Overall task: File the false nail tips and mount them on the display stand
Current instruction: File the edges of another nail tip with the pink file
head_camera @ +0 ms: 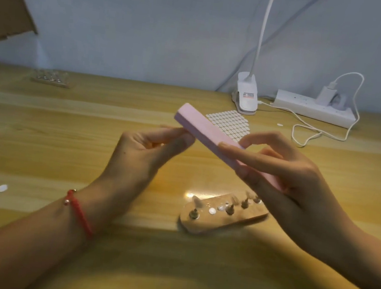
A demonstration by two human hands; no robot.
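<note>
Two hands meet above the surface [41, 155]. My right hand [283, 176] is clamped on the pink file [210, 132], which slants up and to the left. My left hand [146, 151] is pinched together against the file's underside; I judge a nail tip sits in that pinch, but I cannot see it. Below, the stand [222, 213] lies near me with pegs upright, some apparently carrying clear tips. A sticker sheet [231, 124] lies behind the file. To file well, I would keep the tip pinched firmly, stroke lightly in one direction, and check the edge often.
</note>
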